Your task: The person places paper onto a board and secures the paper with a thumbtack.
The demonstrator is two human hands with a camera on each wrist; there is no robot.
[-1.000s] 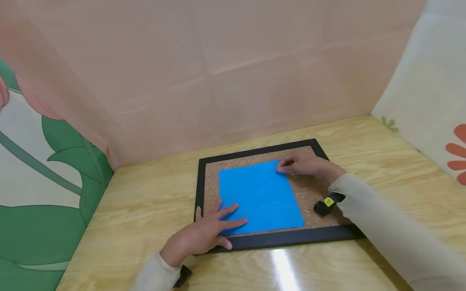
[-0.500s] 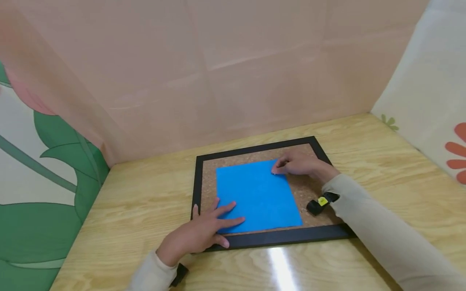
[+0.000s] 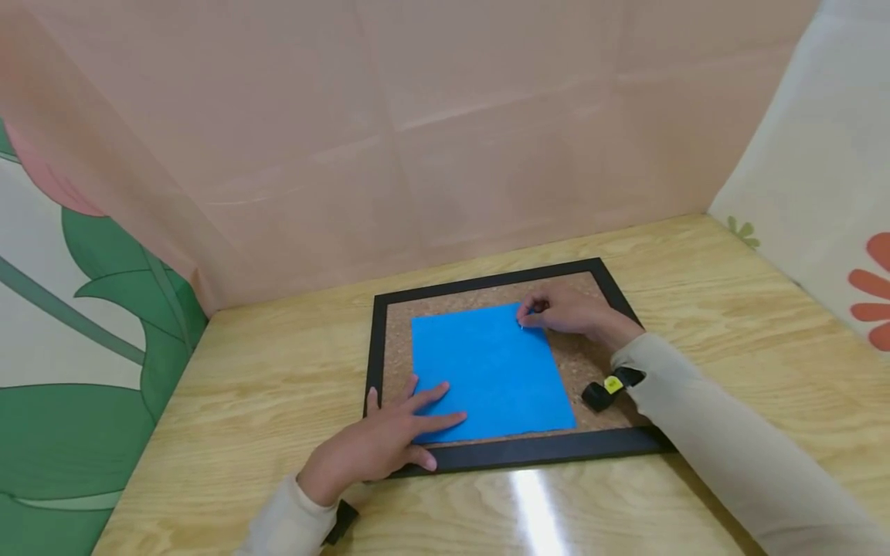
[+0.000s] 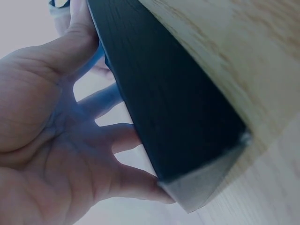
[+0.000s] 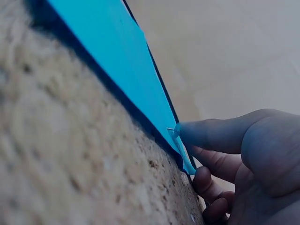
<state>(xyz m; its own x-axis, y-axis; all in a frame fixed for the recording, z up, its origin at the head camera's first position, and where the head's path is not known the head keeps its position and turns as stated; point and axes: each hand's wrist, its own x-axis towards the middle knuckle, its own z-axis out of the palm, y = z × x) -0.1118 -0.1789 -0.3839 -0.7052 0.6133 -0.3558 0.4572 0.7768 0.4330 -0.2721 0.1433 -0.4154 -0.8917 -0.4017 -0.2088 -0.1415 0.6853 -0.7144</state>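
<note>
A sheet of blue paper (image 3: 487,378) lies on a cork board (image 3: 399,347) with a black frame (image 3: 528,452). My left hand (image 3: 378,440) rests spread over the paper's near left corner; its thumb is on the frame's near edge. In the left wrist view the fingers reach past the frame's corner. My right hand (image 3: 563,309) is at the paper's far right corner, pinching a small push pin (image 5: 176,130) between thumb and fingers. The pin's bare metal point shows in the right wrist view, pointing sideways just above the paper. The corner there curls slightly by the fingers.
The board lies on a light wood-grain table (image 3: 292,371). A pinkish sheet (image 3: 417,154) hangs behind it, with a green leaf-print panel (image 3: 62,448) at left and a white flower-print panel (image 3: 820,193) at right. Each wrist wears a black strap.
The whole head view shifts slightly, so board and hands sit a little further left. My right hand stays at the paper's far right corner, still pinching the pin; the left hand keeps its place.
</note>
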